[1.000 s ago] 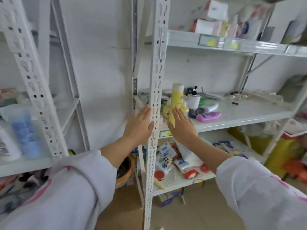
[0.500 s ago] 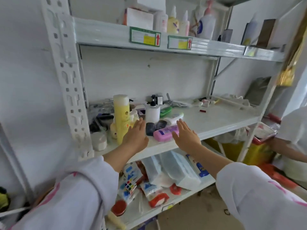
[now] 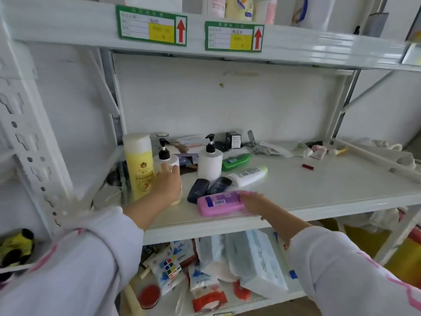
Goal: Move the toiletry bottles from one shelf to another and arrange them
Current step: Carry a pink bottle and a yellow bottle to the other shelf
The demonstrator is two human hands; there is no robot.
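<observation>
Head camera looks down, close on shelf [image 3: 319, 201].

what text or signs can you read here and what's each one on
Red up arrow, no words: left shelf label and right shelf label; their print is too blurred.
Flower logo and print on the yellow bottle: unreadable.
Barcode on the pink bottle: digits too small.
White tube: lettering blurred.

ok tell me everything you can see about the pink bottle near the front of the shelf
The pink bottle is a flat, rounded, plastic-looking flask lying on its side at the front edge of the middle shelf. A purple label with a white barcode patch faces up. The right hand touches its right end, where any cap is hidden. Two dark bottles lie just behind it.
</observation>
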